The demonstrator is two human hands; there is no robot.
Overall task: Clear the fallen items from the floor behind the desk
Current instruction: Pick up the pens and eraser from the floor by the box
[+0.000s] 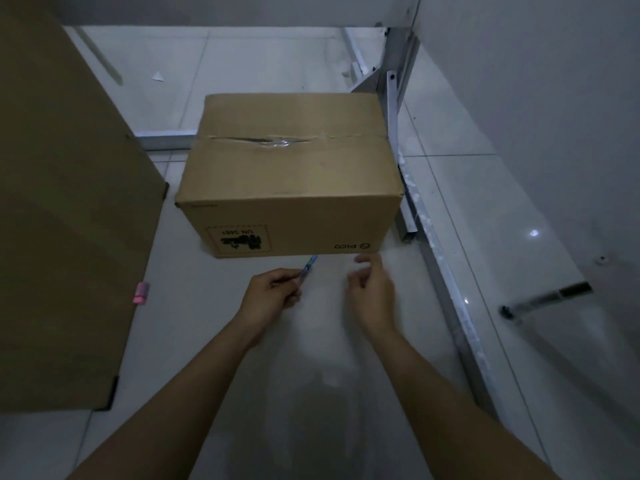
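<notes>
Gripping a pen (308,268) in my left hand (273,289), its tip close to the box (291,174) on the floor (214,306), I hold my right hand (372,289) empty beside it, fingers loosely curled. A pink eraser (141,292) lies by the carton (69,220) at left.
</notes>
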